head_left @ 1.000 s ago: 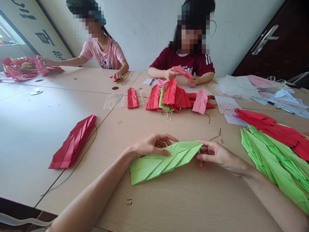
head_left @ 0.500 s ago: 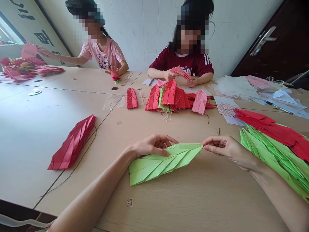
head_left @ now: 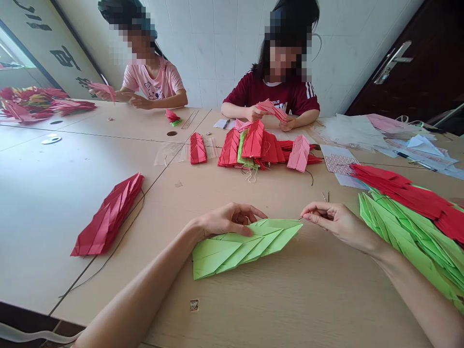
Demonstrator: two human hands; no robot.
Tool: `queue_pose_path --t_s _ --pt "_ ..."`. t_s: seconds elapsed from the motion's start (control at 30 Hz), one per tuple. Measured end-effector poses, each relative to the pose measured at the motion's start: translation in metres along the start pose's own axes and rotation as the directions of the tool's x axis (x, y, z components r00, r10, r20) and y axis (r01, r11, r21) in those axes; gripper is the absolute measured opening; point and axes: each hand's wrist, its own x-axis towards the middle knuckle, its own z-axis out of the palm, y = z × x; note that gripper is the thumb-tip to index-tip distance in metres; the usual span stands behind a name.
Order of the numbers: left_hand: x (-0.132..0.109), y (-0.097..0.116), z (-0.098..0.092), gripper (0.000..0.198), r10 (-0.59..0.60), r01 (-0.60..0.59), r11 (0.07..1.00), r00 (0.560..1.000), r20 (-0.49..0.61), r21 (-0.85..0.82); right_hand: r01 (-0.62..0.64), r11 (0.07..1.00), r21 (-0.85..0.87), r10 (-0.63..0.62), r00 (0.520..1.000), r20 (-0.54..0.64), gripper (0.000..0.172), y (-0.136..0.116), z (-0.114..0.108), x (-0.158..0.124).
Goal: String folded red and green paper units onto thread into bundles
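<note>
A light-green folded paper (head_left: 232, 253) with slanting pleats lies tilted over the table in front of me. My left hand (head_left: 234, 220) grips its upper edge, thumb on the near face and fingers behind. Just off the paper's right tip, my right hand (head_left: 322, 217) has thumb and forefinger pinched together. A short, thin dark strand (head_left: 301, 218) shows between them and the tip; whether it is thread or a needle I cannot tell. To the left lies a dark-red folded paper (head_left: 108, 217) with a long dark cord trailing from it.
Red and green folded papers (head_left: 416, 237) are stacked at my right. A pile of red and pink ones (head_left: 253, 142) sits mid-table, beside a single red one (head_left: 197, 149). Two people sit opposite, each handling pink paper. Loose sheets (head_left: 427, 150) cover the far right.
My right hand has drawn slightly left and back from the paper's tip, showing a small gap. The person at left has brought a pink paper in from the pile and let go of a small red-green one.
</note>
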Motion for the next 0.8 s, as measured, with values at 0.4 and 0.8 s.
queue_pose_path --t_s 0.4,0.8 --pt "0.000 0.003 0.002 0.041 0.046 -0.046 0.999 0.997 -0.063 -0.009 0.104 0.983 0.149 -0.098 0.994 -0.046 0.031 -0.010 0.022 -0.002" --pt "0.002 0.002 0.005 0.040 0.004 -0.015 0.997 0.989 -0.148 -0.076 0.064 0.951 0.303 -0.062 0.998 -0.014 0.038 -0.008 0.027 -0.001"
